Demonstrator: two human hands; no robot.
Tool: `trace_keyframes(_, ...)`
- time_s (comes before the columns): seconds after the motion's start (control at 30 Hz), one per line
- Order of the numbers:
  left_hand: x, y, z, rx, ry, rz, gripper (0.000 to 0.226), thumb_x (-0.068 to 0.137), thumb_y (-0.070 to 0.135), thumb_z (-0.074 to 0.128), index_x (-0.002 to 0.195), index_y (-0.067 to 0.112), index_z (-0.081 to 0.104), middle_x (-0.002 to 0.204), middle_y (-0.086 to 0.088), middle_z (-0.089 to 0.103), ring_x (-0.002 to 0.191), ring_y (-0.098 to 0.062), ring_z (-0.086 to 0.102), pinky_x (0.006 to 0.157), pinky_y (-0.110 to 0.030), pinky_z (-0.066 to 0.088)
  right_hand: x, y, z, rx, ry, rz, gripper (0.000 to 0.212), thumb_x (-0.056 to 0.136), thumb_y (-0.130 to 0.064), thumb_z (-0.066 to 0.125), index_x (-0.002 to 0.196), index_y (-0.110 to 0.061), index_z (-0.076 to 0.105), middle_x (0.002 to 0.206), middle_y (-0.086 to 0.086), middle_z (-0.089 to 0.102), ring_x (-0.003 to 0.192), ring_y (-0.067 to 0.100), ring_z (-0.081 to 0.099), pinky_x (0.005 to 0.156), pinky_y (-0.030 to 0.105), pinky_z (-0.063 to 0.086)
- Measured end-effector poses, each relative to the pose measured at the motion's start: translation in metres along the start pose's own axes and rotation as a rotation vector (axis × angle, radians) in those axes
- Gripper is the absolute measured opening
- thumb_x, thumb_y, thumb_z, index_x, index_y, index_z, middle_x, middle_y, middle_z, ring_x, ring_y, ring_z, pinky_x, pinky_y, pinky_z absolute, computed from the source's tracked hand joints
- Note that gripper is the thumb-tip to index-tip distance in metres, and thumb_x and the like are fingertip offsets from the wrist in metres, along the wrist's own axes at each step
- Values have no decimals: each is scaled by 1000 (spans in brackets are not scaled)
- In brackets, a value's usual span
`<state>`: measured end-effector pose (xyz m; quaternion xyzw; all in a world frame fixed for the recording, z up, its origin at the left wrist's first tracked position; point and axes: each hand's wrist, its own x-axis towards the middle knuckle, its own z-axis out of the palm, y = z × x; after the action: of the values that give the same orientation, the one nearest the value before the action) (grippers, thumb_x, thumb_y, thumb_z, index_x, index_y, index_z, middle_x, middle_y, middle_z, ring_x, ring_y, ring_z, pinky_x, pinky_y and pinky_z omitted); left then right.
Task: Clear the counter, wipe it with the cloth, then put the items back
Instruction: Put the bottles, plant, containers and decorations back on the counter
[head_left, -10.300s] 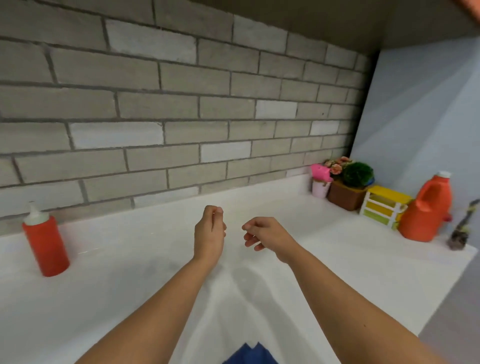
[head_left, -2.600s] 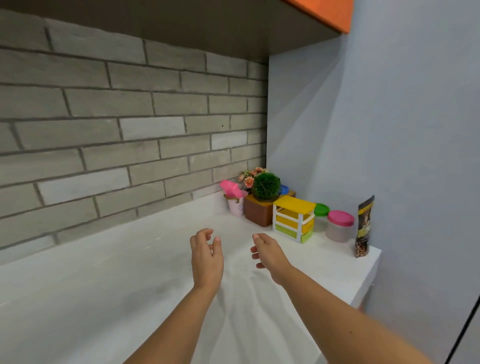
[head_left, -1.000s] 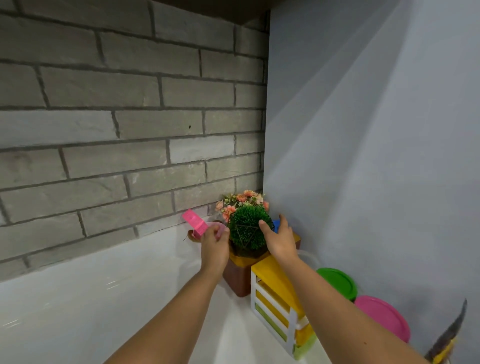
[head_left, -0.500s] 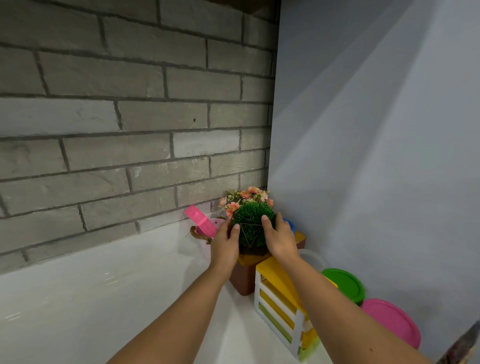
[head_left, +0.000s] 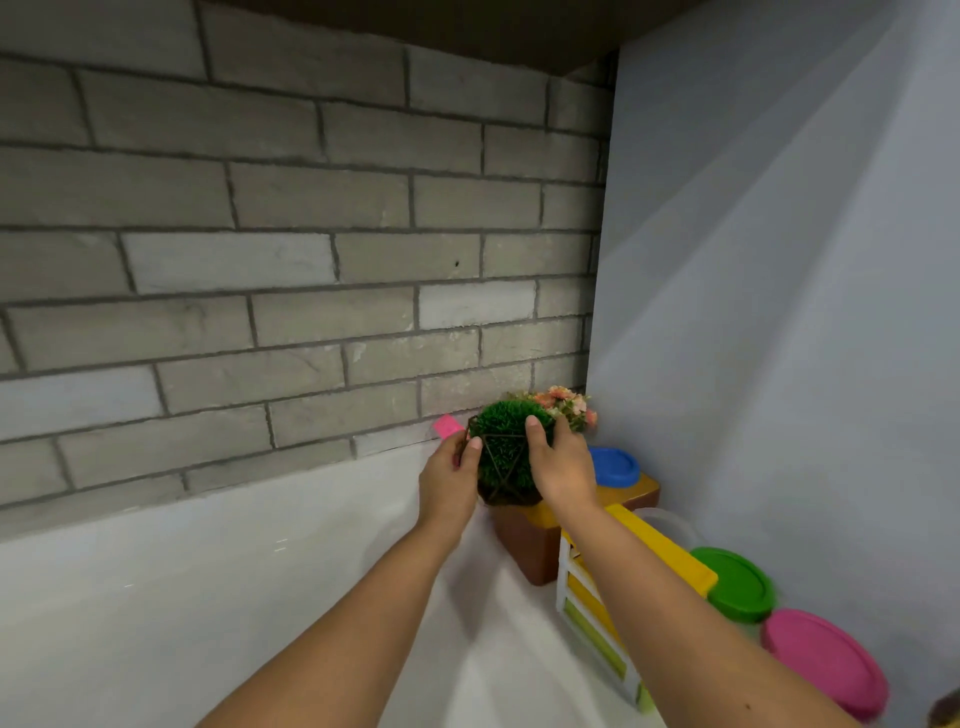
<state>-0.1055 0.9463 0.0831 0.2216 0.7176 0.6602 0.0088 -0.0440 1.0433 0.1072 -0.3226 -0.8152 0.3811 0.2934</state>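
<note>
Green plant ball (head_left: 506, 447) shifted left over brown pot (head_left: 527, 545), gripped between left hand (head_left: 449, 483) and right hand (head_left: 563, 473)

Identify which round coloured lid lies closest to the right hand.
The blue lid, right beside the right hand; the green lid and pink lid sit farther off, nearer the camera.

Free room over counter (head_left: 208, 597) at left; brown box (head_left: 524, 548), drawer rack (head_left: 670, 556), tubs (head_left: 737, 584) at right.

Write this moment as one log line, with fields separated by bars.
phase: clearing counter | left hand: grips green plant ball | right hand: grips same ball | ball: over brown box
</note>
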Motion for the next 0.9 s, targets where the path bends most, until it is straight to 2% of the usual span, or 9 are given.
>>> trace_keyframes(0.17, -16, 1, -52, 24, 74, -44, 35, 95, 29, 49, 126, 12, 54, 123, -6, 57, 114, -23, 54, 99, -46, 45, -29, -29, 27, 65, -68, -32, 61, 99, -44, 30, 149, -11, 20, 151, 15, 30, 138, 32, 32, 108, 37, 30)
trace_keyframes(0.37, -43, -4, -142, 18, 155, -87, 33, 95, 31, 50, 123, 15, 54, 115, 0, 55, 112, -23, 54, 99, -47, 45, -88, -76, 74, 137, -153, -90, 59, 99, -45, 31, 146, -11, 27, 144, 16, 43, 131, 33, 41, 105, 42, 38)
trace_keyframes(0.5, -74, -6, -213, 12, 227, -97, 30, 95, 31, 49, 122, 18, 54, 113, 3, 55, 111, -20, 54, 100, -44, 45, -141, -116, 109, 169, -248, -107, 60, 99, -46, 30, 149, -14, 21, 147, 10, 39, 133, 31, 40, 106, 42, 37)
trace_keyframes(0.67, -119, -5, -307, 21, 316, -106, 32, 95, 31, 49, 124, 16, 53, 112, 3, 54, 112, -21, 54, 100, -44, 45, -216, -167, 153, 158, -308, -178, 58, 98, -46, 30, 144, -10, 30, 138, 13, 49, 125, 33, 47, 101, 45, 42)
trace_keyframes(0.77, -148, -2, -362, 25, 368, -104, 31, 96, 28, 49, 123, 14, 53, 109, 3, 54, 106, -18, 53, 99, -43, 46, -263, -198, 177, 165, -335, -212, 56, 98, -45, 30, 141, -9, 34, 133, 14, 53, 121, 34, 50, 97, 44, 44)
trace_keyframes(0.9, -184, -2, -429, 38, 419, -102, 30, 96, 27, 49, 122, 12, 53, 107, 3, 55, 105, -18, 54, 98, -45, 47, -323, -231, 206, 195, -388, -230, 55, 98, -44, 31, 141, -10, 34, 134, 13, 52, 122, 33, 49, 99, 44, 44)
